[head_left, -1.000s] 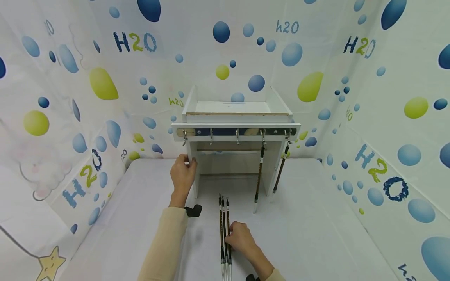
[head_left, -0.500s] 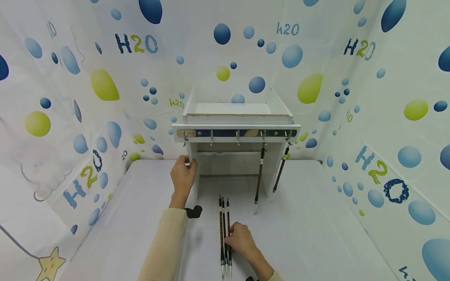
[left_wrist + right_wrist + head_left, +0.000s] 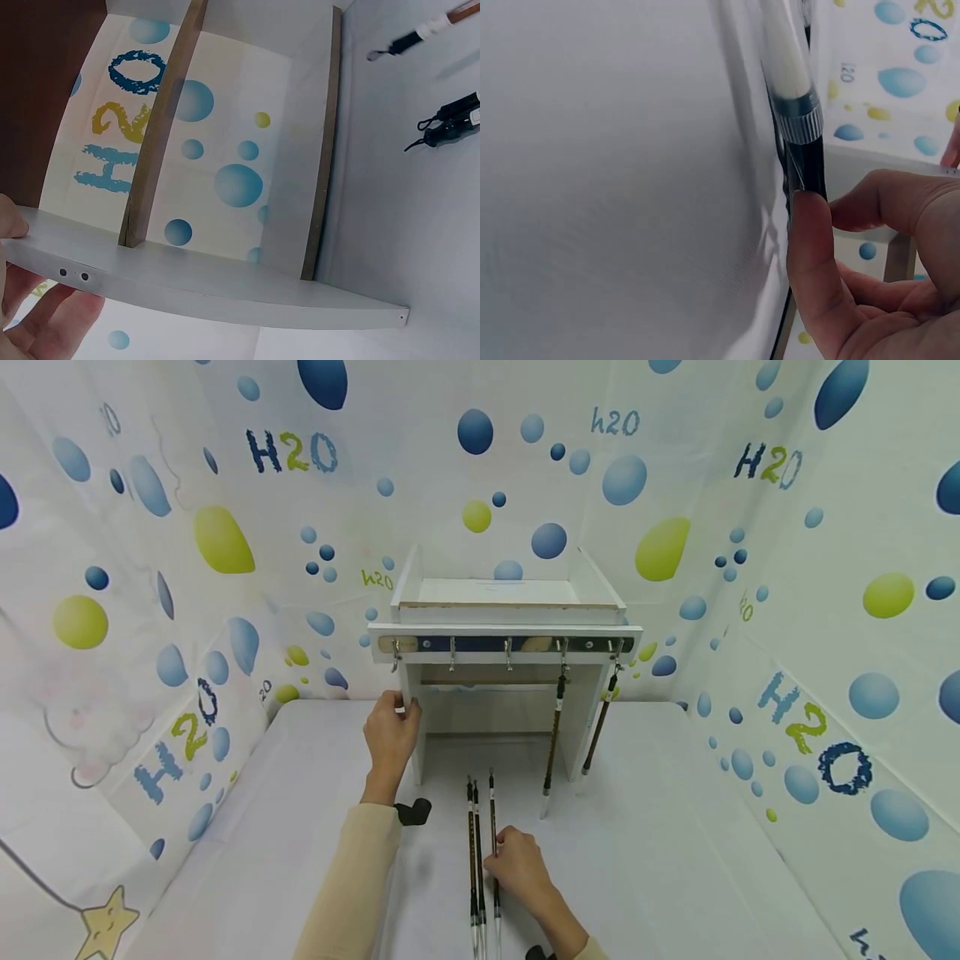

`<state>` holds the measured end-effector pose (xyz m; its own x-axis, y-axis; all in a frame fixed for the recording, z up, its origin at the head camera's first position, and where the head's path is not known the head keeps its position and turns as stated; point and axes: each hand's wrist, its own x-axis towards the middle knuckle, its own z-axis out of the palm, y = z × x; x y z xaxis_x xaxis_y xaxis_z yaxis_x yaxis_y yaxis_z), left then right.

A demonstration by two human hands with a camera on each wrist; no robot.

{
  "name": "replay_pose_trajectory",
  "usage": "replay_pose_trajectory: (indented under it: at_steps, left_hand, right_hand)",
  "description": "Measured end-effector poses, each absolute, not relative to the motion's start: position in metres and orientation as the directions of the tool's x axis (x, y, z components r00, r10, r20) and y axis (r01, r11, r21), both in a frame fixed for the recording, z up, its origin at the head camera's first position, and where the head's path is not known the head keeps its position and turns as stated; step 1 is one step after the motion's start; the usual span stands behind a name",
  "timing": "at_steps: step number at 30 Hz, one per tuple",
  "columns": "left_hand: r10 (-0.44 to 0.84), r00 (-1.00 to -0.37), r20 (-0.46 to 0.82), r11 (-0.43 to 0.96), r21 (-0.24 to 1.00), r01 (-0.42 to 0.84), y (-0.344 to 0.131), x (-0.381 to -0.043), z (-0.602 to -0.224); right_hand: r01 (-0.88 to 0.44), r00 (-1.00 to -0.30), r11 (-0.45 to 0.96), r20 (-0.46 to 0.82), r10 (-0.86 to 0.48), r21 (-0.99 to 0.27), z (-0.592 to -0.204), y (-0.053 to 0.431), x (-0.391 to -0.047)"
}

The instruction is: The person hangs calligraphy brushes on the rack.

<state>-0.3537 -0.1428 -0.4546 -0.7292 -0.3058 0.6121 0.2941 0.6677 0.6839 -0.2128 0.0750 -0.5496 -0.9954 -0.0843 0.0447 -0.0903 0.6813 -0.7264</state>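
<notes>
My right hand (image 3: 521, 864) pinches a calligraphy brush (image 3: 492, 797) with a dark loop at its far end. White bristles under a clear cap show on this brush (image 3: 795, 82) in the right wrist view, between thumb and fingers. Just left of it, two more calligraphy brushes (image 3: 473, 843) lie side by side on the white surface. My left hand (image 3: 390, 739) grips the left side panel (image 3: 225, 289) of a white wooden rack (image 3: 506, 618), thumb on one face and fingers on the other.
A row of metal hooks (image 3: 507, 647) runs along the rack's front board. Two calligraphy brushes hang there, one brush (image 3: 555, 735) on the fourth hook and another brush (image 3: 600, 727) on the rightmost. White sheeting (image 3: 547, 435) printed with blue and green dots stands behind and at both sides.
My right hand has lifted one calligraphy brush and moved it slightly right and forward, apart from the other two. The left hand stays on the panel.
</notes>
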Motion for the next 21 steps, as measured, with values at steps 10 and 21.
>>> replay_pose_trajectory:
  at_steps: [10,21]
  left_hand:
    - [-0.306,-0.730,0.611,0.664,0.686,0.296,-0.143,-0.351,-0.453]
    - [-0.314,-0.735,0.601,0.662,0.694,0.284,-0.142,-0.352,-0.453]
  right_hand:
    - [-0.125,-0.992,0.694,0.114,-0.062,-0.709,-0.540,0.082,-0.218]
    - [-0.153,-0.978,0.691,0.208,-0.005,-0.707,-0.524,0.086,-0.223]
